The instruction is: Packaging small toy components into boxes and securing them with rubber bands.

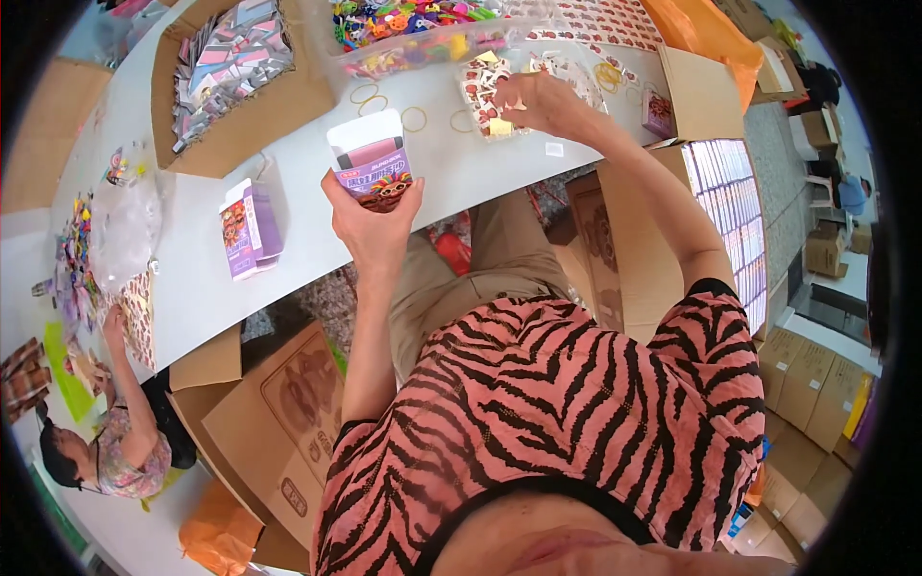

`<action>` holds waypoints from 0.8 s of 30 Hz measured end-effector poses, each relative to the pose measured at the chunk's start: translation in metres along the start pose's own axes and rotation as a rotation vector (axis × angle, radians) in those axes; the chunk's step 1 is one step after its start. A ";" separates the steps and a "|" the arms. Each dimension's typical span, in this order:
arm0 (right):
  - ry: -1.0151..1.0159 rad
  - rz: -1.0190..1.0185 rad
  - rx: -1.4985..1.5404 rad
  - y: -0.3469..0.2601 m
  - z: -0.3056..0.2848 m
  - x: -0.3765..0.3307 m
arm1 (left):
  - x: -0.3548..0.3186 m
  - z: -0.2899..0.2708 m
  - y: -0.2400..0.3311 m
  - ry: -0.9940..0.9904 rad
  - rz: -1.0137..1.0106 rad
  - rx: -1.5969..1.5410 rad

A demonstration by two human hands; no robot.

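Observation:
My left hand [373, 216] is closed around a small purple carton [379, 173], held upright over the table's near edge. Its white top flap stands up and the top is unclosed. My right hand [545, 104] reaches across the table to a pile of small white pieces with red prints [480, 86]. Its fingers are bent down onto the pile, and whatever lies between the fingertips is hidden. To the left of my left hand, another purple carton [252, 230] rests on the table with its flap up.
A cardboard box [317, 96] of flat packets stands back left. Beside it is a clear bin [423, 46] of colourful trinkets. Rubber bands [414, 119] lie on the table. At right stands a carton [645, 230] packed with small boxes. Another person [125, 442] works at far left.

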State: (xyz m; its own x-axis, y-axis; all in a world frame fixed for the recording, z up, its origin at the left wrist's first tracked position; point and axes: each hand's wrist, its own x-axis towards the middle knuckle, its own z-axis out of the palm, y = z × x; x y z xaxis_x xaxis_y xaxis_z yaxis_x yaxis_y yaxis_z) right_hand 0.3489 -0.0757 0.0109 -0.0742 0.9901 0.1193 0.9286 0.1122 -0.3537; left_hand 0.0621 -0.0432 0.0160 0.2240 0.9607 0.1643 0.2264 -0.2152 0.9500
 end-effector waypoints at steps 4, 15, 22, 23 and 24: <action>-0.114 0.080 -0.012 0.011 0.017 -0.003 | -0.005 0.007 -0.002 -0.027 -0.049 0.001; -0.063 0.194 0.274 0.020 0.001 -0.004 | -0.008 0.036 -0.016 -0.139 0.079 0.206; 0.112 0.058 0.042 0.026 0.027 0.009 | -0.011 0.040 -0.015 -0.157 0.087 0.239; 0.164 0.065 -0.047 0.024 0.030 0.012 | -0.012 0.039 -0.015 -0.158 0.067 0.237; 0.165 0.064 -0.042 0.023 0.031 0.014 | -0.012 0.038 -0.014 -0.158 0.046 0.236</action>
State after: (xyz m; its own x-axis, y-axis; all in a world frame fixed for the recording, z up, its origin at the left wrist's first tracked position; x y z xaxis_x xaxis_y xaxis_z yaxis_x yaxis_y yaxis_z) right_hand 0.3581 -0.0566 -0.0247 0.0433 0.9675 0.2491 0.9441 0.0419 -0.3270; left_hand 0.0924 -0.0580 -0.0098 0.3795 0.9137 0.1451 0.4232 -0.3109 0.8510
